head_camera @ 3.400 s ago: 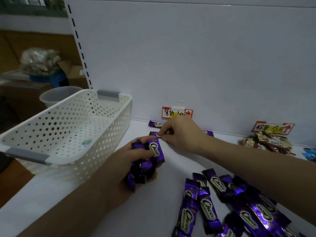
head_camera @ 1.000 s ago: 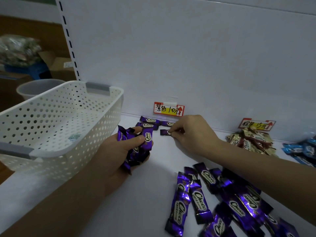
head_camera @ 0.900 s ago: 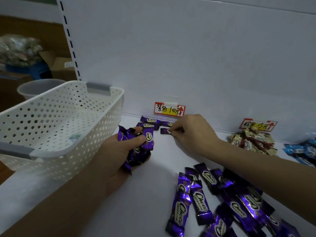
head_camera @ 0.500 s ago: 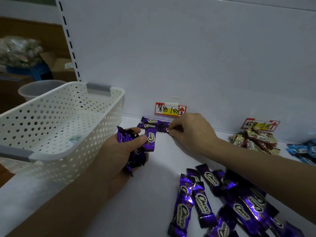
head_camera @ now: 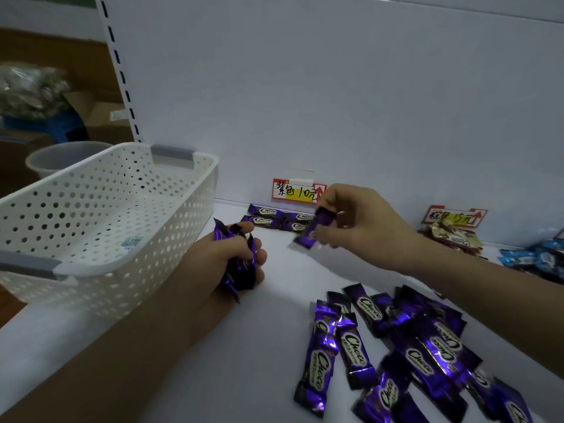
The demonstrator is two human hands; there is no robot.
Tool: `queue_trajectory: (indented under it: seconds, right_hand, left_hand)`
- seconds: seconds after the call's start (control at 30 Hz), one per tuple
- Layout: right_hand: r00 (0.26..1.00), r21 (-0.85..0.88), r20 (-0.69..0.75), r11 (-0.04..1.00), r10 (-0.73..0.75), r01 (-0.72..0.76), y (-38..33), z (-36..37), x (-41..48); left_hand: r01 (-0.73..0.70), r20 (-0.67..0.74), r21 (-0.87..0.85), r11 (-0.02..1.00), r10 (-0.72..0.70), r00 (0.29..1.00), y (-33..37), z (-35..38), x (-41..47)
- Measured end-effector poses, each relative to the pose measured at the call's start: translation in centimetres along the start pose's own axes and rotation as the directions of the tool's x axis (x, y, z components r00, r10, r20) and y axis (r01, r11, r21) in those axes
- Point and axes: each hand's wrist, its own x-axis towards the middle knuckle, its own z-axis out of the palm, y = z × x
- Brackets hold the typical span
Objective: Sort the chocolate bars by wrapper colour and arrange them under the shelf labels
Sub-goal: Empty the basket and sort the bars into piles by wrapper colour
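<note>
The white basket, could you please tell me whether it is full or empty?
Empty: the basket shows a bare perforated floor, apart from one small sticker.

A shop: a white shelf (head_camera: 274, 331) with handwritten price labels (head_camera: 297, 192) on its back wall, cardboard boxes (head_camera: 97, 114) behind.

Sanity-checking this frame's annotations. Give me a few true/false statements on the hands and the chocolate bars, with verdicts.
1. The right hand pinches one purple bar. True.
2. The left hand holds nothing. False: it grips a bunch of purple bars.
3. The blue bars lie under the left shelf label. False: a row of purple bars lies there; the blue bars sit at the far right.
4. A loose pile of purple bars lies on the shelf. True.
</note>
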Motion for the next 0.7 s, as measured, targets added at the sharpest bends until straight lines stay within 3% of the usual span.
queue_trajectory:
  seconds: [0.1, 0.2, 0.3, 0.47, 0.6, 0.7]
  right_hand:
    - [0.983, -0.437, 0.051, 0.882, -0.174, 0.179, 1.6, -2.4, -0.9]
    - [0.963, -0.576, 0.233, 0.779, -0.136, 0.249, 2.6, -3.3, -1.6]
    - [0.962, -0.594, 0.272, 0.785, -0.010, 0.176, 3.3, -3.7, -2.2]
    - [0.999, -0.557, 0.031, 0.830, 0.008, 0.011, 3.2, -4.7, -2.0]
    - [0.982, -0.488, -0.003, 0.857, 0.191, -0.168, 2.8, -2.8, -1.7]
    - [0.973, -0.497, -0.033, 0.841, 0.228, -0.214, 3.4, -1.3, -1.3]
  left_hand:
    - [-0.018, 0.036, 0.001, 1.000, 0.018, 0.999, -0.2, 0.0, -0.2]
    - [0.000, 0.032, 0.003, 1.000, 0.000, 0.999, -0.3, 0.4, -0.8]
    - [0.029, 0.031, 0.008, 1.000, -0.029, 0.999, -0.3, 0.6, -1.1]
    - [0.045, -0.001, -0.054, 0.998, -0.045, 0.999, -0.1, 0.8, -1.0]
    - [0.023, 0.037, -0.074, 0.997, -0.020, 0.999, -0.1, 0.8, -0.9]
    - [0.006, 0.067, -0.054, 0.999, -0.002, 0.998, -0.2, 0.8, -0.9]
